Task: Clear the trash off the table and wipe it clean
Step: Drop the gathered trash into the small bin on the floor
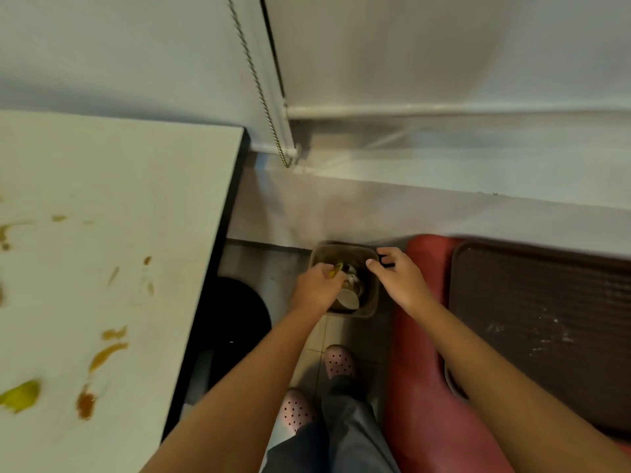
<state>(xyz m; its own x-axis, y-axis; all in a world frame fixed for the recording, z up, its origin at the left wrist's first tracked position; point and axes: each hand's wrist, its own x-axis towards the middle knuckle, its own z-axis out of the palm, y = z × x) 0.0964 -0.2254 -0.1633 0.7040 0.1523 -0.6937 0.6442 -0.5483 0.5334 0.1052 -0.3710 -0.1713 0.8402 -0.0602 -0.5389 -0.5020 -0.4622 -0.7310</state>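
Note:
A small brown trash bin (371, 303) stands on the floor between the table and a red bench, with paper trash inside. My left hand (316, 288) is over its left rim, closed on a yellow-green scrap (336, 269). My right hand (399, 278) grips the bin's right rim at a black part. The white table (119, 186) at the left carries brown sauce smears (109, 353) and a yellow-green scrap (20, 396) near its front edge.
A brown tray (546, 319) with crumbs lies on the red bench (420, 370) at the right. The table's black base (235, 312) is left of the bin. My feet in pink clogs (339, 361) stand on the tiles. A blind chain (259, 87) hangs by the wall.

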